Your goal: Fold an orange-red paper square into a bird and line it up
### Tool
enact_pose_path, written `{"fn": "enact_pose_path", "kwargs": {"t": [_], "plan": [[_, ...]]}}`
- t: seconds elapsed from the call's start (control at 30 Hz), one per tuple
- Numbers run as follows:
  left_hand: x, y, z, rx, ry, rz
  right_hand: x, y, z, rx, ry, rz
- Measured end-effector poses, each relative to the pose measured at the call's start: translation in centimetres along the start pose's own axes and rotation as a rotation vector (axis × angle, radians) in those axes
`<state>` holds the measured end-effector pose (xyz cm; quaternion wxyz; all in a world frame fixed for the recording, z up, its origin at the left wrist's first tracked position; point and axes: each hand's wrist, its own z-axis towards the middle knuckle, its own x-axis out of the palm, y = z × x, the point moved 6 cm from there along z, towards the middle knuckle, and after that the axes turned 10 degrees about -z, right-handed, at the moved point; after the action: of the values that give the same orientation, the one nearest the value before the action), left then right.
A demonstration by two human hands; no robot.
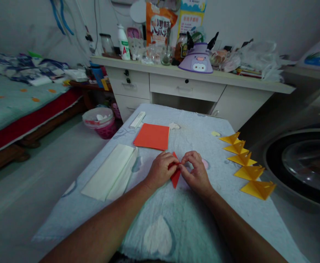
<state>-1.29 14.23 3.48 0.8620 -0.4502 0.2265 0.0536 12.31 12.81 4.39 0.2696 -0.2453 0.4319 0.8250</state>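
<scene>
Mid-tabletop (195,126): I am pinching a red folded paper (175,179) with the left hand (161,168) and right hand (197,174), fingertips closing together at its middle. Orange-red square sheets (152,136) are lying toward the far left corner, a pale folded packet (109,171) along the left edge. Five yellow folded pieces (258,189) are lining the right edge.
</scene>
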Motion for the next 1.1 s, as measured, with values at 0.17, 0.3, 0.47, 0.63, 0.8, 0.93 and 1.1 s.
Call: {"fn": "enact_pose_path", "kwargs": {"t": [0.17, 0.3, 0.47, 0.63, 0.8, 0.93, 1.1], "plan": [[0.0, 0.0, 0.0, -0.005, -0.004, 0.027, -0.1, 0.3, 0.2, 0.029, 0.059, -0.039], [-0.1, -0.2, -0.1, 0.014, -0.004, 0.046, -0.2, 0.6, 0.5, 0.038, 0.092, -0.12], [-0.1, -0.7, -0.1, 0.027, 0.001, 0.05, -0.5, 1.4, 0.5, 0.013, 0.101, -0.195], [-0.4, -1.1, -0.2, 0.045, -0.023, 0.002, -0.7, 1.6, 0.2, 0.028, 0.082, -0.164], [-0.3, -1.1, -0.3, 0.061, -0.012, 0.038, -0.5, 1.2, 0.0, 0.059, 0.055, -0.104], [-0.3, -1.1, -0.3, 0.079, -0.007, 0.061, -0.4, 0.8, 0.1, 0.084, 0.069, -0.04], [-0.2, -1.1, -0.3, 0.072, 0.008, 0.038, 0.2, -0.5, -0.2, 0.236, 0.153, 0.214]]}}
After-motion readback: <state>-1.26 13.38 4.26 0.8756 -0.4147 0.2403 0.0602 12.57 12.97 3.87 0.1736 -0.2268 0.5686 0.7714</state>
